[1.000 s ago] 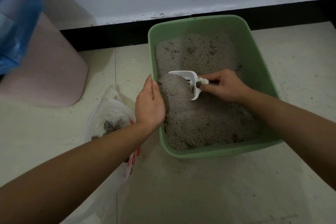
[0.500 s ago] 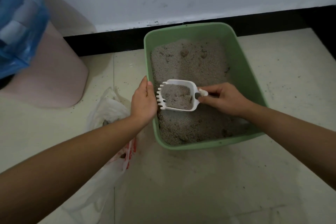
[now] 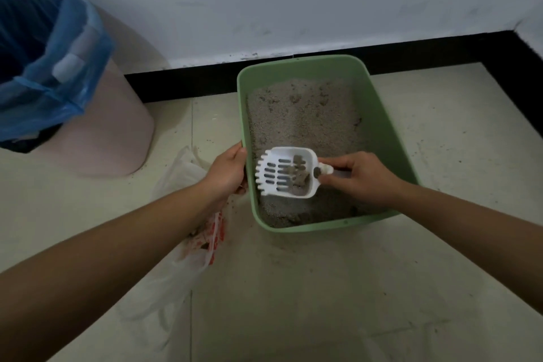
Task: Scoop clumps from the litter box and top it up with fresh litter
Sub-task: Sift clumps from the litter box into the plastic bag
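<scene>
A green litter box stands on the floor against the wall, filled with grey litter. My right hand grips the handle of a white slotted scoop held level above the near part of the litter. A few dark clumps lie in the scoop, and most of its slots show bare. My left hand grips the left rim of the box near its front corner.
A white plastic bag with red print lies crumpled on the floor left of the box, under my left forearm. A pink bin with a blue liner stands at the far left. Black skirting runs along the wall.
The scoop rose out of the litter full of grains, and the loose litter has since sifted through its slots, leaving clumps. My left hand stayed on the box rim.
</scene>
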